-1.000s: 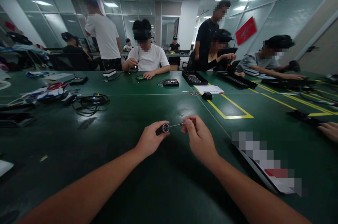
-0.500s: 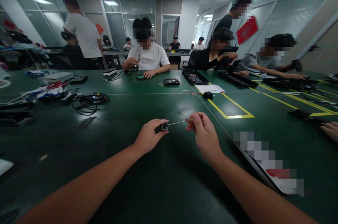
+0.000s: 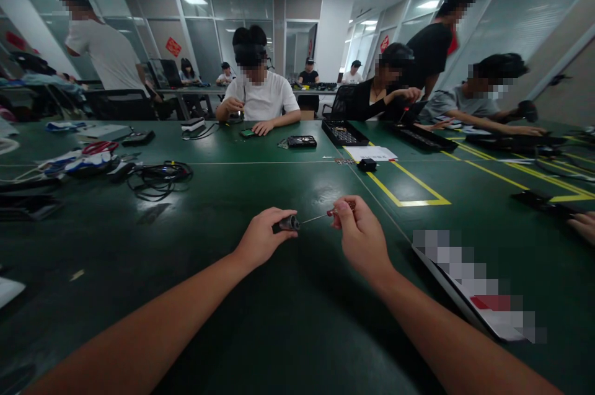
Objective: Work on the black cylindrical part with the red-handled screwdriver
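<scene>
My left hand (image 3: pixel 263 239) is closed around a small dark cylindrical part (image 3: pixel 290 222) with a round metal-rimmed end facing right. My right hand (image 3: pixel 360 236) pinches the red handle of a thin screwdriver (image 3: pixel 325 216). Its metal shaft points left and its tip touches the end of the cylinder. Both hands hover just above the green table (image 3: pixel 223 196) in front of me.
A bundle of black cables (image 3: pixel 158 178) and red-and-white clutter (image 3: pixel 88 159) lie to the left. Yellow floor-tape lines (image 3: pixel 409 187), a small black box (image 3: pixel 367 165) and a paper (image 3: pixel 372 153) are ahead right. A flat tablet-like sheet (image 3: pixel 469 289) lies at right. Several people sit or stand opposite.
The cylinder has turned so its round end no longer faces me. The screwdriver tip stays at its end. Two standing people behind have walked outward, one left and one right.
</scene>
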### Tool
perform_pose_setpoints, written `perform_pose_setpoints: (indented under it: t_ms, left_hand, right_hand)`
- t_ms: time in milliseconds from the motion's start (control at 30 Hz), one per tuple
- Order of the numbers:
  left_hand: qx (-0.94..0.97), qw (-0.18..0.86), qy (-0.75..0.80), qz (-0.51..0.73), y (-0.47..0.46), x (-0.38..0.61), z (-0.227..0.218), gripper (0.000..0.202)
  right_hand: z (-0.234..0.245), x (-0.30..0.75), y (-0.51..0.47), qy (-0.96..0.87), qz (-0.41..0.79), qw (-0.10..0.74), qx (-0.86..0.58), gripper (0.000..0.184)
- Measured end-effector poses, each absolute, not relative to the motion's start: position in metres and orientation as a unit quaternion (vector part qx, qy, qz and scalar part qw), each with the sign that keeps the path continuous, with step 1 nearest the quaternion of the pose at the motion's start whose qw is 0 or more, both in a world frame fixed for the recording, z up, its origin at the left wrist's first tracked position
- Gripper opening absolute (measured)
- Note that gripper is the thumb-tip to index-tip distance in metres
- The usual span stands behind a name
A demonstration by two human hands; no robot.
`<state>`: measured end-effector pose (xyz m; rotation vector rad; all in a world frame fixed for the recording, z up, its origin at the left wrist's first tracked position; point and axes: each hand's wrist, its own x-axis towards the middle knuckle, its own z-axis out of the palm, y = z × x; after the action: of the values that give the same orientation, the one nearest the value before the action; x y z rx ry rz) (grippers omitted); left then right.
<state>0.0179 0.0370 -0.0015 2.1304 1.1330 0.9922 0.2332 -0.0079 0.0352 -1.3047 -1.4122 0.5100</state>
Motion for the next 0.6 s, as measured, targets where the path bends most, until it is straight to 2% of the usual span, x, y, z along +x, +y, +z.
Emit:
perform_pose_setpoints:
  t_ms: [333, 600]
  left_hand:
    - [0.787, 0.261, 0.445, 0.338, 0.0389, 0.0175, -0.0023, 0.043]
    - [0.761, 0.257, 0.467, 0.370, 0.0366, 0.0190, 0.0040, 0.034]
  right_hand:
    - [0.0349, 0.2327, -0.0040, -0.618, 0.201, 0.489, -0.581, 0.031]
    - [0.0367, 0.2348, -0.0045, -0.604, 0.200, 0.507, -0.581, 0.030]
